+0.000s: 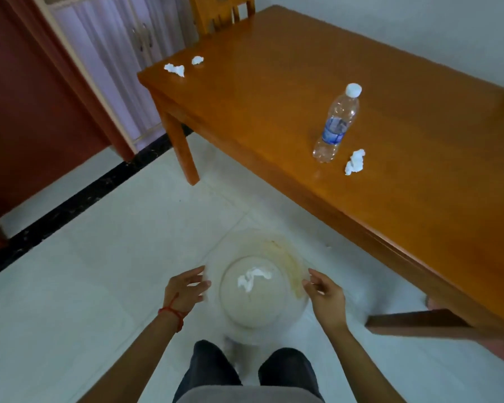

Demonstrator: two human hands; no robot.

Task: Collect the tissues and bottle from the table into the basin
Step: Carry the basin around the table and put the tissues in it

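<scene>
A clear plastic basin (292,261) hangs low over the white floor in front of my legs, with one crumpled white tissue (252,277) inside it. My left hand (186,289) grips its left rim and my right hand (323,295) grips its right rim. On the wooden table (274,97) stands a clear water bottle (336,123) with a white cap and blue label. A crumpled tissue (355,162) lies just right of the bottle's base. Two more tissues, one larger (175,69) and one smaller (197,60), lie at the table's far left corner.
A wooden chair (221,13) stands at the table's far end. A wooden bar (413,321) juts out under the table's near edge at the right. A red-brown door (26,112) and pale cabinet doors (114,53) line the left side.
</scene>
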